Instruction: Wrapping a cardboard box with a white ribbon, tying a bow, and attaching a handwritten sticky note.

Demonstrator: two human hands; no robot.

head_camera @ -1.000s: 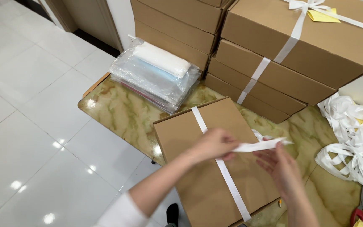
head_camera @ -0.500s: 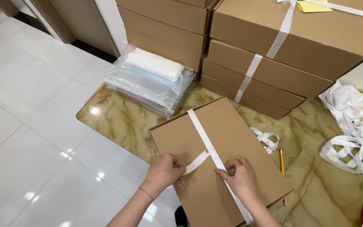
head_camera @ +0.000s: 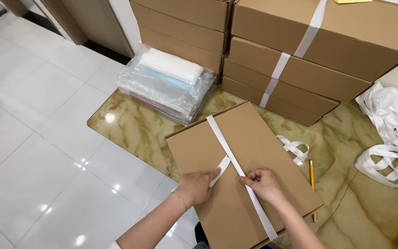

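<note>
Pressing: left hand (head_camera: 195, 186) flat, fingers together, pinning loose strap end (head_camera: 220, 169) on the flat cardboard box (head_camera: 240, 175), centre frame.
Pinching: right hand (head_camera: 263, 183) clamped on white strap (head_camera: 236, 167).
Care: keep strap taut, centred.

- Flat cardboard box (head_camera: 249, 161), centre of frame: one
- Stacked cardboard boxes (head_camera: 300, 69), top of frame: six visible
- Clear plastic-wrapped bundle (head_camera: 166, 83), upper left of centre: one
- Yellow pencil (head_camera: 312, 177), right of centre: one
- Heap of white strapping (head_camera: 392, 133), right edge: one
- Hands: two, left hand (head_camera: 194, 186), right hand (head_camera: 266, 184)
</note>
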